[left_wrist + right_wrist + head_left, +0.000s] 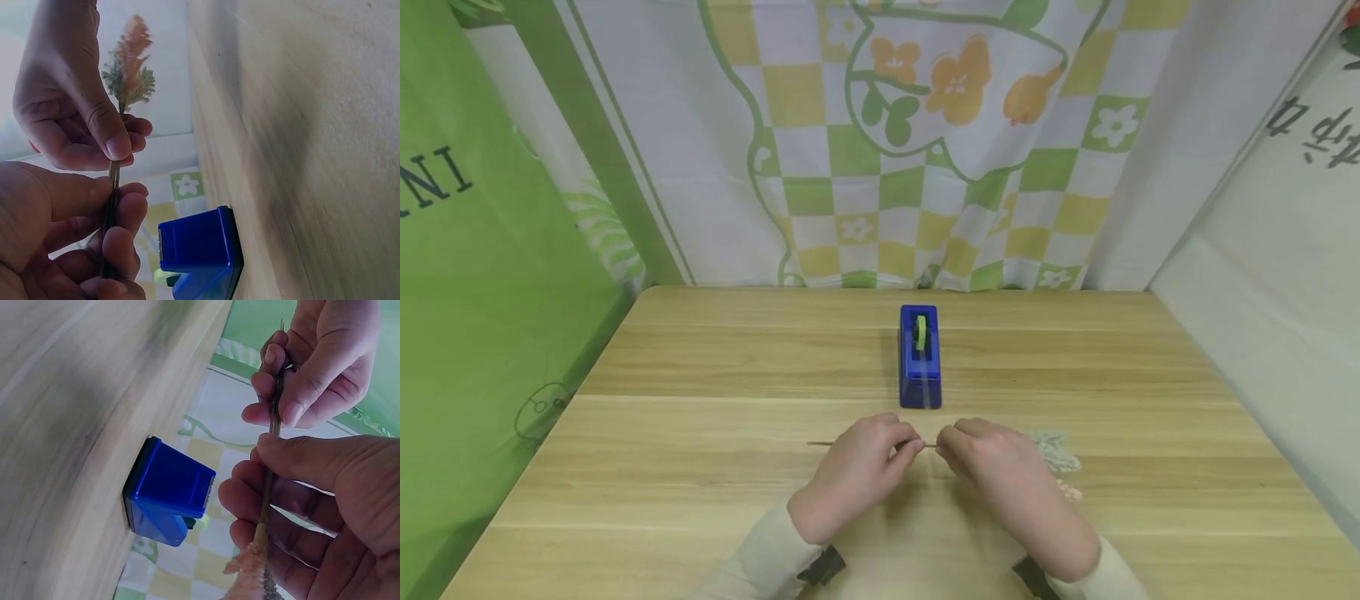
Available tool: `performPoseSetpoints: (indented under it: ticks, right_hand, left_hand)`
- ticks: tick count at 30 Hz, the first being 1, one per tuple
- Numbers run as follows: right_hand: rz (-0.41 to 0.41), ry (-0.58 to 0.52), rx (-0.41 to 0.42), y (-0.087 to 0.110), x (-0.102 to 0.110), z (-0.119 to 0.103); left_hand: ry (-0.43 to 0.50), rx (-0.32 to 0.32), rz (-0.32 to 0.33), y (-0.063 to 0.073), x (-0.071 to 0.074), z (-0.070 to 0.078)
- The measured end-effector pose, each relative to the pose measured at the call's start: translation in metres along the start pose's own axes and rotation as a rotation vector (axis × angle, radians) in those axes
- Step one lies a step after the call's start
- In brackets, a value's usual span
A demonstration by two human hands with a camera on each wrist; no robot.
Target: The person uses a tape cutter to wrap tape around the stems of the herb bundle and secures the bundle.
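Observation:
A small bunch of flower sprigs spans both hands, its thin brown stems (278,397) laid together. My left hand (865,458) pinches the stems between thumb and fingers, with their ends poking out to the left. Close beside it, my right hand (996,467) holds the same stems with thumb against fingers, nearer the heads. A fluffy pink head (132,53) and grey-green sprigs (145,84) stick out past the right hand. Just beyond the hands stands a blue tape dispenser (919,392), its cutting edge facing me, a yellow-green roll core (921,332) inside.
The wood-grain table (737,358) lies beneath the hands. At its back hangs a checked, flowered curtain (857,192). A green printed cloth (490,275) borders the left side, and a white one (1277,317) the right.

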State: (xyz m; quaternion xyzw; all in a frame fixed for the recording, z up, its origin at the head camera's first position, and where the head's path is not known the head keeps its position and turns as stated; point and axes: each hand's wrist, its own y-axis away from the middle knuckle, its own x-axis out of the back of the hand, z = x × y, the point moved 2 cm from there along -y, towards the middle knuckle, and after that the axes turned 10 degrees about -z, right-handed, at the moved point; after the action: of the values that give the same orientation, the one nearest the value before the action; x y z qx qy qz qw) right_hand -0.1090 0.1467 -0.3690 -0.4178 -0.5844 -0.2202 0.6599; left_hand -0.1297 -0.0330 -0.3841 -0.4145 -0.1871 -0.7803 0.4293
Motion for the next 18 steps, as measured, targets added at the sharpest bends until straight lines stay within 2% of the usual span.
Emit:
performPoseSetpoints:
  ticks: [12, 18]
  right_hand:
    - [-0.058, -0.029, -0.03, -0.003, -0.0035, 0.0033]
    - [-0.057, -0.012, -0.017, -0.0019, -0.0039, 0.0038]
  left_hand:
    - [0.067, 0.02, -0.005, -0.0043, -0.0041, -0.0034]
    - [0.072, -0.003, 0.009, -0.0045, -0.0048, -0.004]
